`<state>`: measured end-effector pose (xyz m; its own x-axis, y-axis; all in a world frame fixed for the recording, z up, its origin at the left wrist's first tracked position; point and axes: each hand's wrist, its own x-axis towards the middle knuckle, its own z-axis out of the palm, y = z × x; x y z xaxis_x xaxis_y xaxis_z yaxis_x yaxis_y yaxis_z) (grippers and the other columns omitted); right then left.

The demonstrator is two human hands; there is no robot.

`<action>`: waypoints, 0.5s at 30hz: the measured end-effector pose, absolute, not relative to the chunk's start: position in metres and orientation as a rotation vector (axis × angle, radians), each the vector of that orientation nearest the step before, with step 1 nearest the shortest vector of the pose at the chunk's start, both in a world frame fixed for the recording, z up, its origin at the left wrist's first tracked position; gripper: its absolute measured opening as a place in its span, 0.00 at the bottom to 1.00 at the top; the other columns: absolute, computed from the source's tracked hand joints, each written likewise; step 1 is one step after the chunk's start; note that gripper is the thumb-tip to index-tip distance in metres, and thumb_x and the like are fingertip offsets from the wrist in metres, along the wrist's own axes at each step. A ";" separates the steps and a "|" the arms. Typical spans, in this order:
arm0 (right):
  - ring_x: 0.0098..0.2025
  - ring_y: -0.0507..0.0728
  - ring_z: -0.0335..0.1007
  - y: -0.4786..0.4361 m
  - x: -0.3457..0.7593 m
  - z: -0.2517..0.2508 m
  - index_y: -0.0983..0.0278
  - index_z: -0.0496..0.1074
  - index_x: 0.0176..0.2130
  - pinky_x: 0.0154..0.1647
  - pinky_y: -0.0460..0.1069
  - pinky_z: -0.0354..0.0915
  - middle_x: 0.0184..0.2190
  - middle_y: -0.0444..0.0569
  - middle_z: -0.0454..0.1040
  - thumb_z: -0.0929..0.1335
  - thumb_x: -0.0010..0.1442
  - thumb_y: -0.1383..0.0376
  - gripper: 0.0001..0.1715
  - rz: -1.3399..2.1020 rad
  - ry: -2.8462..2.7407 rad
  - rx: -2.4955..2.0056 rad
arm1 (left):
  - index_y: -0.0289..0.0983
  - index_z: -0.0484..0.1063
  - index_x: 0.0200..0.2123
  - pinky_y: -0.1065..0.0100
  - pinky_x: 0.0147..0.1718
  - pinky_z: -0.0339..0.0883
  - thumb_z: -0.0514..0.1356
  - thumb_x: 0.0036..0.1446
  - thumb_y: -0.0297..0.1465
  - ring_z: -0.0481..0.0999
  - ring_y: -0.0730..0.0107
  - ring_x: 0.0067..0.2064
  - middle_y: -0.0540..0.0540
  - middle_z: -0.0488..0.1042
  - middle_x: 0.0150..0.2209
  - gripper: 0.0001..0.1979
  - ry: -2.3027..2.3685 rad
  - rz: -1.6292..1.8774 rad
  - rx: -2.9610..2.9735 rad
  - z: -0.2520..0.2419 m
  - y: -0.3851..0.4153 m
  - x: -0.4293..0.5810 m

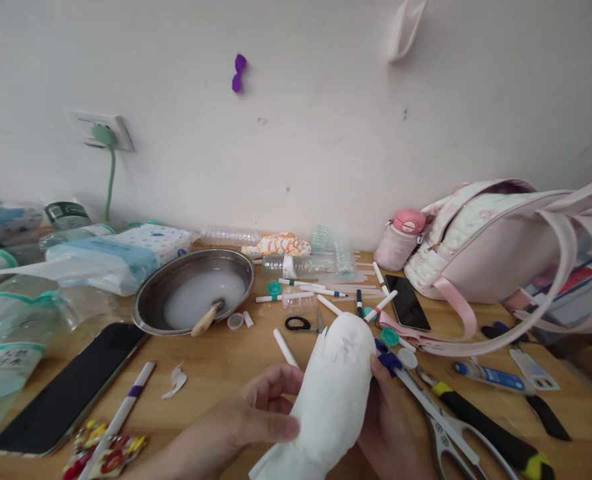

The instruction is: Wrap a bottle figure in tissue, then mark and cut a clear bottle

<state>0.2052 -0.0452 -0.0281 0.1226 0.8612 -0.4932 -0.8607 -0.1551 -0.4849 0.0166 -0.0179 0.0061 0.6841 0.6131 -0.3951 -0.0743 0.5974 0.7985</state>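
A white, rounded form wrapped in what looks like paper (336, 387) is held up at the front centre, tilted with its blunt end away from me. Its near end narrows into a flared tail at the lower left. My left hand (266, 413) pinches its left side between thumb and fingers. Against its right side rests my right hand (389, 417), thumb on the edge and the other fingers partly hidden behind it. Just beyond the form lie small black-handled scissors (301, 324) and several white markers (286, 347).
A metal bowl (141, 313) holds cloudy liquid and a wooden-handled brush (207, 319). Phones (71, 387), large scissors (446, 427), a yellow-black cutter (486, 427) and a pink bag (496, 247) surround the hands. Plastic bottles (11, 353) crowd the left; an orange-painted fish (279, 245) lies at the back.
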 end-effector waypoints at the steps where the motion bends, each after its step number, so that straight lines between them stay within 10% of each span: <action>1: 0.35 0.61 0.80 -0.046 0.205 -0.028 0.61 0.82 0.31 0.41 0.54 0.75 0.31 0.48 0.83 0.80 0.39 0.56 0.18 1.500 0.000 -0.834 | 0.37 0.69 0.42 0.66 0.41 0.61 0.70 0.42 0.32 0.73 0.64 0.42 0.46 0.75 0.44 0.23 0.722 0.450 0.840 0.007 -0.018 0.017; 15: 0.34 0.58 0.81 -0.043 0.215 -0.025 0.56 0.81 0.37 0.29 0.48 0.75 0.35 0.48 0.84 0.81 0.38 0.57 0.22 1.363 0.078 -0.743 | 0.37 0.72 0.26 0.73 0.31 0.57 0.71 0.42 0.46 0.67 0.75 0.31 0.52 0.74 0.32 0.19 0.845 0.643 0.987 0.001 -0.016 0.012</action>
